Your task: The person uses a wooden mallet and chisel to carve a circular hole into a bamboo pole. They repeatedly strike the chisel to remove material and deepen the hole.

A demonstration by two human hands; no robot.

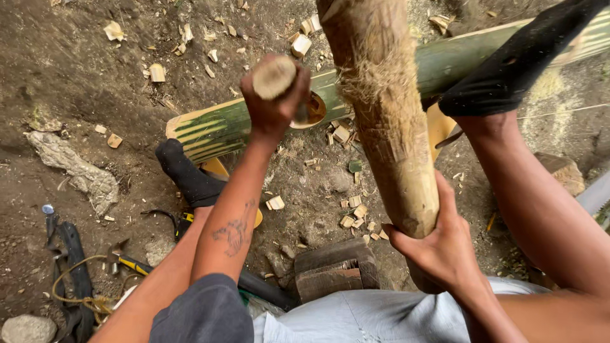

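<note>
2 hands (438, 244) (274, 105), 1 wood club (384, 114), 1 chisel handle (274, 77), 1 bamboo pole (222, 127).

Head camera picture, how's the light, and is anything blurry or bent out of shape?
Head view: soft, even daylight, no hard shadows or glare. The wooden club in the right hand looms large and slightly soft, being close to the lens. The left hand on the tool handle, the green bamboo pole and the chips on the dirt look sharp. Wide-angle stretching at the edges.

an outdoor woodworking spot on bare dirt ground (82, 82): wood chips (356, 216) lie scattered about, a green bamboo pole (216, 127) lies across, and a wooden block (333, 267) and tools (130, 262) sit nearby.
</note>
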